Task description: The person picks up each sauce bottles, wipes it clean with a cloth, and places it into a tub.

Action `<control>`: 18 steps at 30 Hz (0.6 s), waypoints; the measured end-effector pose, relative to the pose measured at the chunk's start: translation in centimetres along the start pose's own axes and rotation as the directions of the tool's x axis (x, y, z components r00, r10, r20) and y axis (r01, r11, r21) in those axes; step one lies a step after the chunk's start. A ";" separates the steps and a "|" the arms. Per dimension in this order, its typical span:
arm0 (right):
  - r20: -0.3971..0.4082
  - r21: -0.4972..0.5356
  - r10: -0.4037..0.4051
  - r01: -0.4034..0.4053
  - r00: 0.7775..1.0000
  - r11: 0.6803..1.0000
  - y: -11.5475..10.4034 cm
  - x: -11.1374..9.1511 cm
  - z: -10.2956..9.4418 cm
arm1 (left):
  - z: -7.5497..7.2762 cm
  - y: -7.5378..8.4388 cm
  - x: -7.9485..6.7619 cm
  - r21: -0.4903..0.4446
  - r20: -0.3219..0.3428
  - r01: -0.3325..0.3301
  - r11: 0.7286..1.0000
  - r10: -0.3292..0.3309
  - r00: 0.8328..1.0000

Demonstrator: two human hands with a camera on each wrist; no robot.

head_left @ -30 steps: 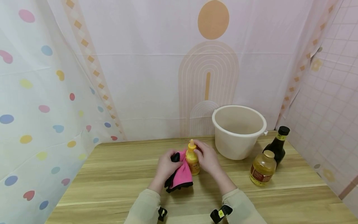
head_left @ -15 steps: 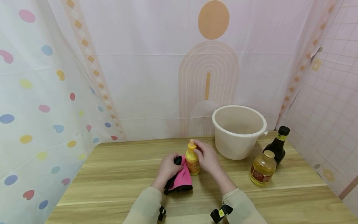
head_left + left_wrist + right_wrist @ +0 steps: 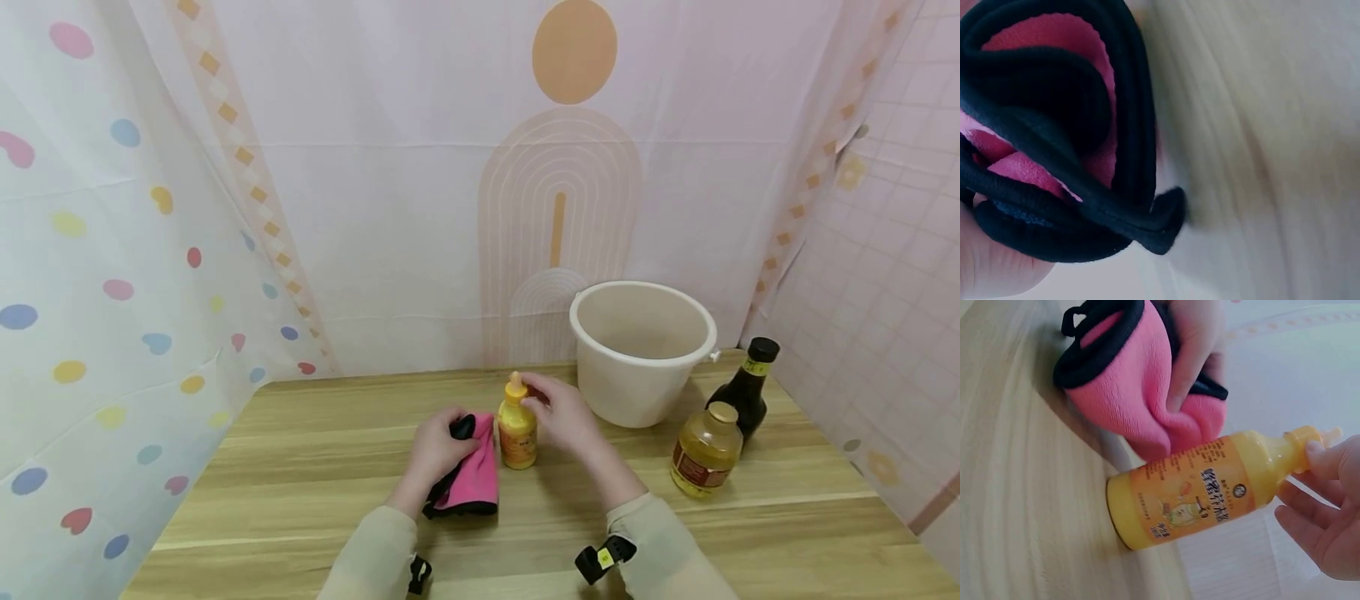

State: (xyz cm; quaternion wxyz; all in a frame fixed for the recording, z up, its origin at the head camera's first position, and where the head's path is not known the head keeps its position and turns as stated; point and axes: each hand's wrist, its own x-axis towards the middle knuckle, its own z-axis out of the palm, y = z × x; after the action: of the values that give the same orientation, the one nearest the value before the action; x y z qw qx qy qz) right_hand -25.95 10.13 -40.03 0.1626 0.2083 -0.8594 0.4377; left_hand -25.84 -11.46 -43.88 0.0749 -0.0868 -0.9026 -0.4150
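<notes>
In the head view, a black-edged pink cloth (image 3: 476, 477) is pinched between the thumb and fingers of the left hand (image 3: 438, 450), just beside a yellow squeeze bottle (image 3: 517, 437). The bottle is stood upright on the wooden table (image 3: 315, 467), its neck held by thumb and fingers of the right hand (image 3: 564, 414). To the right, a white bucket (image 3: 622, 392), a gold-lidded glass jar (image 3: 705, 454) and a black-capped dark bottle (image 3: 742, 396) are seen. In the left wrist view, the cloth's black edging (image 3: 1134, 112) is shown folded. In the right wrist view, the thumb is laid against the bottle's collar, above its orange label (image 3: 1197, 497).
</notes>
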 end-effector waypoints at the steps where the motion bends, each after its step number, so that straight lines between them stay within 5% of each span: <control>1: 0.009 0.000 0.000 0.000 1.000 1.000 -0.1 0.1 -0.1 | -0.2 0.1 -0.1 0.003 -0.009 0.000 1.000 0.000 1.000; 10: 0.054 -0.054 -0.026 0.028 0.998 0.998 -0.4 0.7 -1.0 | -1.8 0.7 -1.1 0.065 -0.081 -0.049 0.997 0.054 0.995; 18: 0.078 -0.128 0.032 -0.022 0.996 0.992 -1.1 1.2 -1.3 | -2.4 1.4 -1.8 0.187 -0.143 -0.163 0.969 0.191 0.971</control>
State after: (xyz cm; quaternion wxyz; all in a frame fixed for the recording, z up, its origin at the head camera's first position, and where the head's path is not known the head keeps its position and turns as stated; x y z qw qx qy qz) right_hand -26.35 10.34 -37.98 0.1351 0.2033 -0.8941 0.3755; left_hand -23.64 -12.57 -41.69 0.1912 -0.1267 -0.9151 -0.3317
